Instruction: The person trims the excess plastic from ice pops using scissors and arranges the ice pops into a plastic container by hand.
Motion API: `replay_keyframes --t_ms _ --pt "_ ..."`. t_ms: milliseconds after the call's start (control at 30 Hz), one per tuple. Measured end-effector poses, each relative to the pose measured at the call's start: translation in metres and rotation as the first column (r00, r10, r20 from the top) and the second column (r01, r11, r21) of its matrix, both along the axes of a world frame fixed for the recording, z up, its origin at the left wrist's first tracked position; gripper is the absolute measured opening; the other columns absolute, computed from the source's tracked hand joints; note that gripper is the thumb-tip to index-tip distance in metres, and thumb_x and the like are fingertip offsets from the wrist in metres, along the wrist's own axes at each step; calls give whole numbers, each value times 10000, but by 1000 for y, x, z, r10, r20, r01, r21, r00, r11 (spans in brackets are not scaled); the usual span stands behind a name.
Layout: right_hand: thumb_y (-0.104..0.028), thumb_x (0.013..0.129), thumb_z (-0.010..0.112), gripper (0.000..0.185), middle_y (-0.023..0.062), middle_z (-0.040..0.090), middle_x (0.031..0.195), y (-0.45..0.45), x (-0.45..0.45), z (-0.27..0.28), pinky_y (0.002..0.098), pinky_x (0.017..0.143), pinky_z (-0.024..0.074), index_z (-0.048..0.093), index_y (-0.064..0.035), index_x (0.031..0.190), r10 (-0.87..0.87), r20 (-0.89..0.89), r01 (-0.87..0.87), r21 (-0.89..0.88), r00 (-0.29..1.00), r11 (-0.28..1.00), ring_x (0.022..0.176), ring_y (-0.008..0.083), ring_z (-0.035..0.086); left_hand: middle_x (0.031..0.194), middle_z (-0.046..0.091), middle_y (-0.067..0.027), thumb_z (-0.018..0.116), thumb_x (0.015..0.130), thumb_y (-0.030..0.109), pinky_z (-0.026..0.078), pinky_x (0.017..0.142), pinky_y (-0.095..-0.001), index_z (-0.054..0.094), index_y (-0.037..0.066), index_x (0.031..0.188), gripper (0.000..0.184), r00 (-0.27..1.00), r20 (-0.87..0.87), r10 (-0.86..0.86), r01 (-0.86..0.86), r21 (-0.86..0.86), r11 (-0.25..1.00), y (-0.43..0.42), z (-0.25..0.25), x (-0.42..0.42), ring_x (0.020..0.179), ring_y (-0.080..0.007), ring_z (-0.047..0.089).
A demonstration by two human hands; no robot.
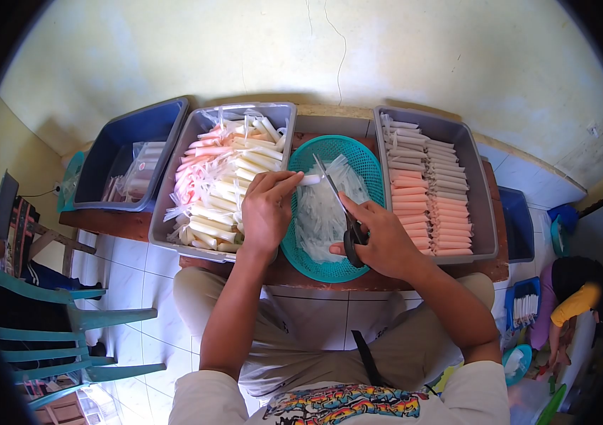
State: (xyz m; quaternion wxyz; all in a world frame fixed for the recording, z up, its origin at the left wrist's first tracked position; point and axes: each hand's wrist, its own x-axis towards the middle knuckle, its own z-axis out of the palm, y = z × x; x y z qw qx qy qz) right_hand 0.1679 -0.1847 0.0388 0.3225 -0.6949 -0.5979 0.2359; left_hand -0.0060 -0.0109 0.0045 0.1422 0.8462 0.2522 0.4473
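My left hand (269, 211) is closed around a white plastic-wrapped ice pop (309, 180), whose end sticks out to the right. My right hand (380, 237) grips black-handled scissors (351, 239), with the blades pointing up and left close to that end. I cannot tell if the blades touch it. Below both hands sits a green mesh basket (301, 258) with clear plastic scraps (330, 212) in it. Left of it, a grey bin (283, 113) holds pink and cream ice pops with loose plastic ends. To the right, another grey bin (482, 191) holds neatly stacked, trimmed ones.
A dark blue bin (92, 166) with packed bundles stands far left. The low wooden table (301, 280) is against a cracked wall (280, 49). Green plastic chairs (39, 326) are at lower left. Another person (584, 297) bends beside blue containers at right.
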Motion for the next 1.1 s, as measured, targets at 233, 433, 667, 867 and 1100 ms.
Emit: replay_keyframes --t_ms 233,433,667,867,1100 --pt "-424 781 955 1022 125 606 1042 0 -2 5 348 794 507 473 -110 1625 -12 -28 10 -78 1000 997 841 214 589 1051 784 -79 749 820 -67 601 877 -413 835 72 1090 316 1000 -2 20 -20 -1 1000 1 -3 0 989 -293 728" --pt "-407 798 948 1012 118 603 1052 1 0 3 345 801 504 460 -110 1633 0 -70 -8 -109 998 994 833 202 581 1046 784 -76 756 828 -57 599 871 -410 838 79 1087 304 999 -3 32 -32 -1 999 3 -4 -1 982 -287 726" --pt "-390 789 956 1024 113 603 1065 3 2 -3 341 805 506 455 -104 1635 -8 -88 0 -90 996 996 816 190 590 1047 782 -80 753 847 -40 592 863 -401 825 81 1119 307 999 -18 41 -41 6 999 4 -5 -3 972 -287 722" --pt "-478 861 880 1029 180 576 1091 7 1 1 392 892 495 387 -37 1650 -82 -34 78 -107 996 991 955 281 602 1057 783 -87 756 861 -37 595 854 -400 816 79 1135 304 1000 -8 27 -27 -19 999 3 -3 -3 961 -296 726" --pt "-518 902 828 1028 232 564 1129 19 -1 -9 430 984 472 352 -1 1652 -111 -11 109 -123 994 986 1073 379 594 1059 785 -100 766 848 -56 593 845 -402 811 62 1135 314 999 33 9 -7 -48 999 1 0 0 953 -309 729"
